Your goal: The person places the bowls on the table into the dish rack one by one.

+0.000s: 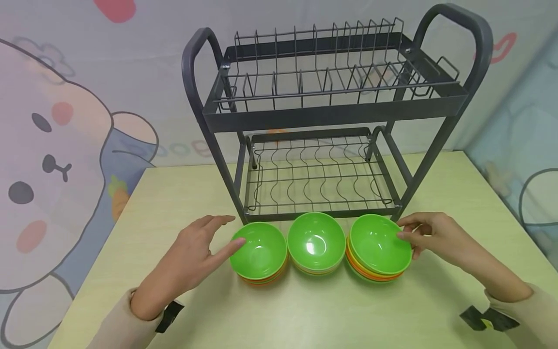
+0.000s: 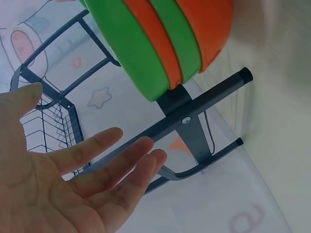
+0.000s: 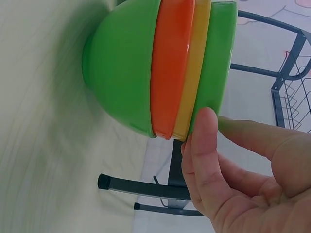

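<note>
Three stacks of small bowls stand side by side on the table, each topped by a green bowl. At the right stack, my right hand (image 1: 436, 237) pinches the rim of the top green bowl (image 1: 380, 245) between thumb and fingers. Below it in the right wrist view are a yellow bowl (image 3: 194, 77), an orange bowl (image 3: 171, 68) and another green bowl (image 3: 121, 68). My left hand (image 1: 187, 257) hovers beside the left stack (image 1: 258, 252), fingers spread and holding nothing; its thumb overlaps the rim in the head view. Between them sits the middle stack (image 1: 316, 240).
A dark metal two-tier dish rack (image 1: 331, 116) stands right behind the bowls, with wire slots above and a wavy wire shelf (image 1: 318, 174) below. The pale table (image 1: 183, 194) meets a cartoon-printed backdrop (image 1: 131, 63).
</note>
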`<state>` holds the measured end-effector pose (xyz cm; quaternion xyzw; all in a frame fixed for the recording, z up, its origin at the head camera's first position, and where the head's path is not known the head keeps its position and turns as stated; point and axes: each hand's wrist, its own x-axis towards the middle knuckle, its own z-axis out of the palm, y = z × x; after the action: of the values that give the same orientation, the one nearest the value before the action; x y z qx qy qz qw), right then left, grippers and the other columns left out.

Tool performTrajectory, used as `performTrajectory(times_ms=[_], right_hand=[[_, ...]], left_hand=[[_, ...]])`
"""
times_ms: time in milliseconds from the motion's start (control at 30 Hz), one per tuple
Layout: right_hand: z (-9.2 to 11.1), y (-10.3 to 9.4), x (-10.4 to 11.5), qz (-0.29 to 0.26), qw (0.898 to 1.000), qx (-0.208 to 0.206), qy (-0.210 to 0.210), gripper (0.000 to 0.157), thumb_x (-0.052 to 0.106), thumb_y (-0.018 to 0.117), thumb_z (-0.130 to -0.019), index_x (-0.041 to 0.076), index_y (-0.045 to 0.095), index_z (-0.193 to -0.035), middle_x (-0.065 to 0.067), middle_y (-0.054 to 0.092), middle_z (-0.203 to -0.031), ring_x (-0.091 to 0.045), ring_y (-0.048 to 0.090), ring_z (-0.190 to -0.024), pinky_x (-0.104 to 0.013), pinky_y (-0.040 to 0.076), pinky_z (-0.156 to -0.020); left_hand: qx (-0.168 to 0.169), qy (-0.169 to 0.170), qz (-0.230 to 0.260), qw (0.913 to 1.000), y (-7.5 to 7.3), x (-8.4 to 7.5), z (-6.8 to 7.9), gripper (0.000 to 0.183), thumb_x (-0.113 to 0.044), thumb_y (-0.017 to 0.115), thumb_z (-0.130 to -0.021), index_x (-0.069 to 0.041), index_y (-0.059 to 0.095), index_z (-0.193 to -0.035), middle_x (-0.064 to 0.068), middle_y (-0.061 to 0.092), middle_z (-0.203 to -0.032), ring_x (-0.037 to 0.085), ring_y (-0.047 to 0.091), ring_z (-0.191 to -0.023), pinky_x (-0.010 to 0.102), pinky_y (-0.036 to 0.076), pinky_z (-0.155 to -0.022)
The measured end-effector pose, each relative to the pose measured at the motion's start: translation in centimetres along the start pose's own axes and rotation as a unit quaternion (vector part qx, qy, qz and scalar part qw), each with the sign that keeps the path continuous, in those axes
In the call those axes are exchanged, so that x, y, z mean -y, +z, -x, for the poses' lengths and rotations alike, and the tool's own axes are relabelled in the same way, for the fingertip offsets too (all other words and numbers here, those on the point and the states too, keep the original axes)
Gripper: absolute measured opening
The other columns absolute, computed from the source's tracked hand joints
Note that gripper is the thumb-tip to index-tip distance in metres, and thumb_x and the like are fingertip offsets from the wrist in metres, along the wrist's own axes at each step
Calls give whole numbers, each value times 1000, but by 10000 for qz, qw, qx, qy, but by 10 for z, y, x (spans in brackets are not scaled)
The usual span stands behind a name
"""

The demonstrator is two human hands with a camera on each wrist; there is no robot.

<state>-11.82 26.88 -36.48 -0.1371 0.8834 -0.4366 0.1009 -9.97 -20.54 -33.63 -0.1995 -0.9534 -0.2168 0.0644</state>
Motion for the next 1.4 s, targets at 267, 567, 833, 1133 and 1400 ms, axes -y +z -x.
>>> performTrajectory(times_ms=[267, 567, 833, 1133, 1400], right_hand=[[-3, 5, 1, -70, 9999, -51, 133, 37, 10, 69, -94, -14, 60, -120, -9, 64, -86, -24, 66, -56, -29, 58, -65], [-6, 5, 0, -34, 9999, -100, 107, 31, 6, 68, -95, -15, 61, -117, -9, 62, -87, -22, 65, -53, -29, 57, -61], [-7, 6, 1, -73, 9998, -160, 2, 26, -1, 68, -92, -16, 61, -113, -10, 59, -81, -20, 63, -52, -34, 58, -53], [-9, 4, 3, -128, 9999, -77, -34, 24, -6, 65, -91, -18, 61, -111, -11, 59, -80, -19, 63, -56, -38, 59, -53], [-9, 3, 3, -225, 9997, -2, -118, 22, -8, 63, -92, -19, 59, -111, -13, 62, -85, -16, 64, -63, -38, 59, -54]], left_hand=[[-3, 223, -17, 9997, 0, -9, -4, 57, -53, 62, -95, -8, 62, -130, 7, 64, -122, 29, 61, -110, 49, 51, -92], [33, 798, 251, 9965, -1, -22, -11, 53, -44, 68, -94, -6, 62, -130, 5, 65, -121, 22, 63, -100, 37, 55, -80], [269, 1197, 569, 9908, 1, -39, -25, 48, -36, 70, -94, -6, 61, -130, 4, 64, -122, 20, 63, -96, 35, 55, -81], [666, 1321, 1010, 9838, 4, -59, -42, 45, -34, 70, -95, -6, 61, -129, 6, 64, -124, 21, 67, -99, 32, 55, -84], [788, 1548, 1293, 9763, 9, -69, -51, 41, -29, 70, -95, -6, 62, -128, 7, 67, -115, 21, 67, -99, 30, 55, -85]])
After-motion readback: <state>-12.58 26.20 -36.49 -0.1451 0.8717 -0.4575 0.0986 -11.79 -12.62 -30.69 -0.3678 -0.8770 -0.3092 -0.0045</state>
